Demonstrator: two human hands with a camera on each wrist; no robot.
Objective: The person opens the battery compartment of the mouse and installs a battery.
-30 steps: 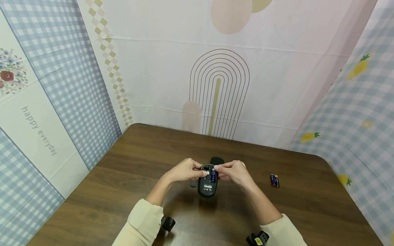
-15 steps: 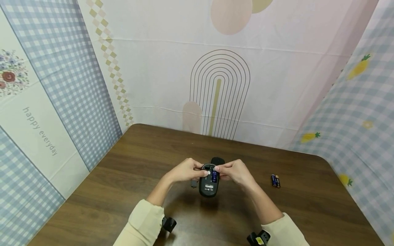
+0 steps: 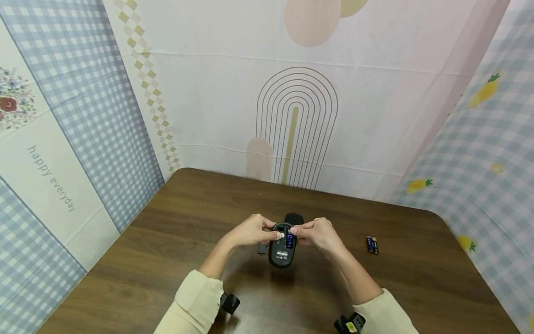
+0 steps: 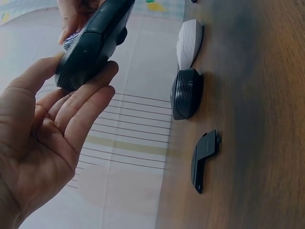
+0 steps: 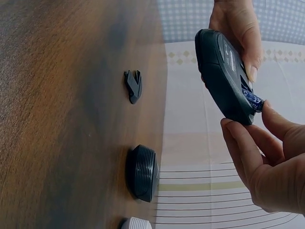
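Observation:
A black computer mouse (image 3: 281, 257) is held above the table, underside toward me, its battery bay uncovered. My left hand (image 3: 250, 231) grips its left side, thumb on the underside and fingers beneath. A blue battery (image 5: 252, 99) lies in the bay, one end tilted up out of it. At that raised end is the thumb of my right hand (image 3: 320, 235), while its fingers touch the mouse's shell below. The battery's far part is hidden inside the mouse.
A black battery cover (image 4: 204, 160) lies on the table (image 3: 187, 213), left of the held mouse. Farther back stand a second black mouse (image 4: 187, 94) and a ridged white mouse (image 4: 189, 43). Two batteries (image 3: 372, 245) lie side by side at the right.
Both hands and the mouse stay in nearly the same place. The right thumb shifts slightly down at the battery's end.

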